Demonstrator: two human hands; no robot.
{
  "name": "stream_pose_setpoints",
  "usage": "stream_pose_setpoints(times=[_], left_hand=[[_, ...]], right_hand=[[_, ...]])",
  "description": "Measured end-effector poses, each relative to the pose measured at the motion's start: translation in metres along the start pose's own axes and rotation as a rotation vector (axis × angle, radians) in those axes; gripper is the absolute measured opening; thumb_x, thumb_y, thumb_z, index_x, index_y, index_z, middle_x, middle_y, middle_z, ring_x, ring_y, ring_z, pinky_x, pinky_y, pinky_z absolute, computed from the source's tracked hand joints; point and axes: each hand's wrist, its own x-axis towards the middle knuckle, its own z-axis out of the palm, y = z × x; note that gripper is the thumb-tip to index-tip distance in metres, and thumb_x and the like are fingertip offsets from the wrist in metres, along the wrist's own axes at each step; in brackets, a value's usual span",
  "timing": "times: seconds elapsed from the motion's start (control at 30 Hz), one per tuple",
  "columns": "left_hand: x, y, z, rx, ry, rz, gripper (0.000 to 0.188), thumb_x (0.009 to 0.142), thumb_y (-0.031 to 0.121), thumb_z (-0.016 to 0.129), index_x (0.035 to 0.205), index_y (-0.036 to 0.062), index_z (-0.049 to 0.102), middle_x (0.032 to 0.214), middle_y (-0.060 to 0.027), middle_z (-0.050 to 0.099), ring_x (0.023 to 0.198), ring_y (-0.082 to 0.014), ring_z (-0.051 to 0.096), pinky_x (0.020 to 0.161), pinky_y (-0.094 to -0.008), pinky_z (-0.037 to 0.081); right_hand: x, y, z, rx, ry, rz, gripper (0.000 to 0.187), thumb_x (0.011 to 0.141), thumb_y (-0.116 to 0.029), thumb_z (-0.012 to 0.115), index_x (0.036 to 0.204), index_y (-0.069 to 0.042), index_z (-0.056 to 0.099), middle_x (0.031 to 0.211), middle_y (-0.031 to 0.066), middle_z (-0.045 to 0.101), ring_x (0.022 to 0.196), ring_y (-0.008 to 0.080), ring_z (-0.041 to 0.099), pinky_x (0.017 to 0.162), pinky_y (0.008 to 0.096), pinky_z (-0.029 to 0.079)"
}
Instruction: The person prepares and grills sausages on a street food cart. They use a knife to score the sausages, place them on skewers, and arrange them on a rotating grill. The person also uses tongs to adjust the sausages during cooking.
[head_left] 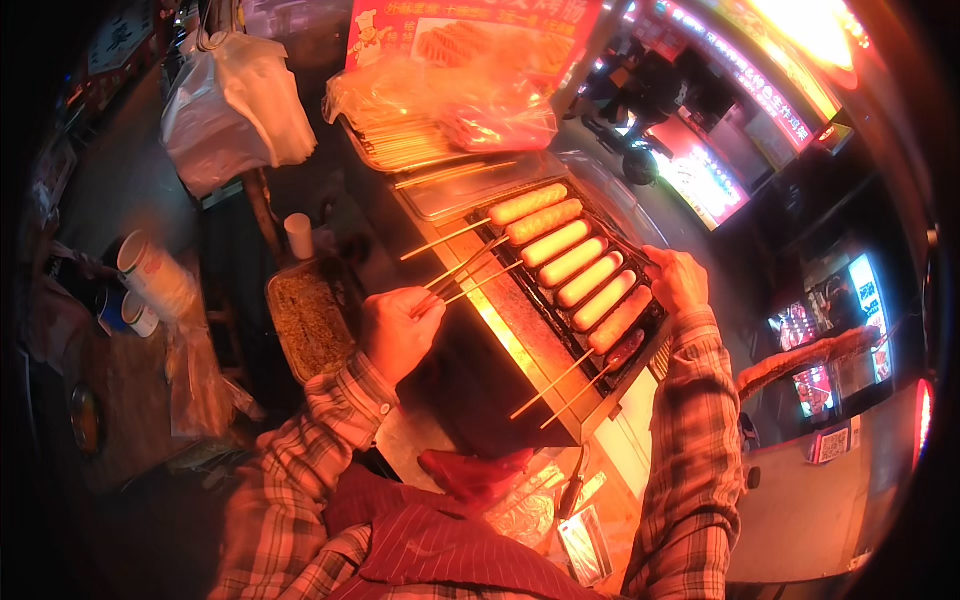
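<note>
Several sausages (581, 276) lie side by side on a dark grill (537, 293), pale in the middle of the row and browner at both ends. Wooden skewers (550, 385) stick out from some of them over the grill's left and near edges. My left hand (402, 328) is closed in a pinch at the outer end of a skewer (484, 281) that runs into one of the pale sausages. At the right edge of the grill is my right hand (679, 283), its fingers curled around a thin dark thing that I cannot make out.
Beyond the grill stands a tray of loose skewers (405, 152) under clear plastic. To the left are a crumb-filled tray (310, 325), a paper cup (299, 236) and hanging white bags (238, 115). A long brown sausage shape (808, 360) juts out at the right.
</note>
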Motion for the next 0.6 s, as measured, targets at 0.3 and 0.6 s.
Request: stream_pose_setpoints(times=[0.3, 0.6], left_hand=[[0.006, 0.007, 0.016, 0.014, -0.01, -0.007, 0.012, 0.078, 0.004, 0.068, 0.07, -0.0022, 0.061, 0.063, -0.0187, 0.058, 0.058, -0.0326, 0.062, 0.052, -0.0371, 0.046], [0.003, 0.006, 0.016, -0.014, -0.042, -0.149, 0.014, 0.08, 0.006, 0.07, 0.073, -0.0032, 0.062, 0.068, -0.0196, 0.062, 0.059, -0.0244, 0.066, 0.055, -0.0339, 0.048]], right_hand=[[-0.002, 0.003, 0.0, -0.036, 0.044, -0.081, 0.032, 0.083, -0.018, 0.067, 0.115, -0.02, 0.07, 0.098, 0.0132, 0.07, 0.091, 0.0324, 0.066, 0.08, 0.0397, 0.052], [-0.004, 0.0, -0.002, -0.119, 0.098, -0.08, 0.036, 0.082, -0.02, 0.067, 0.118, -0.02, 0.065, 0.094, 0.0102, 0.069, 0.087, 0.0329, 0.066, 0.075, 0.0421, 0.052]])
